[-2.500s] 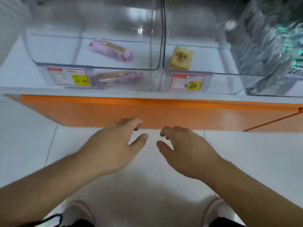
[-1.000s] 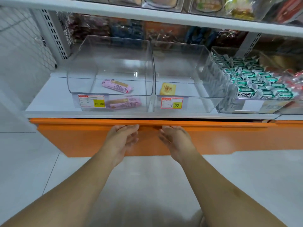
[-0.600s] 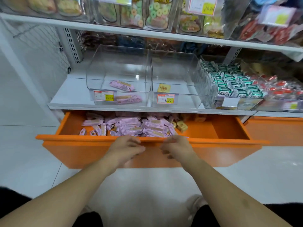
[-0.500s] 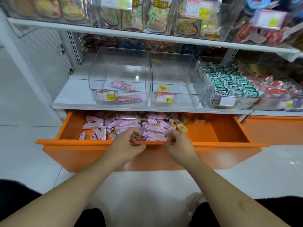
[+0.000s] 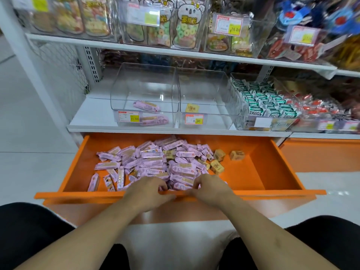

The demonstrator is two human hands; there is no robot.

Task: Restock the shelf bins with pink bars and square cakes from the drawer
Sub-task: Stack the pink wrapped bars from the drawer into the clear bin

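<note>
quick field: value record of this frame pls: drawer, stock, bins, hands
drawer: orange drawer, pulled open below the shelf
drawer stock: pile of pink bars left and centre; a few square cakes at its right edge
left bin: two pink bars, tag 15.80
right bin: one square cake, tag 8.00
left hand: fingers curled over the drawer's front edge
right hand: same, beside the left

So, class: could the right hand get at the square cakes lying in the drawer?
Probably yes: the drawer is pulled open, the square cakes lie uncovered just beyond the right hand.
</note>
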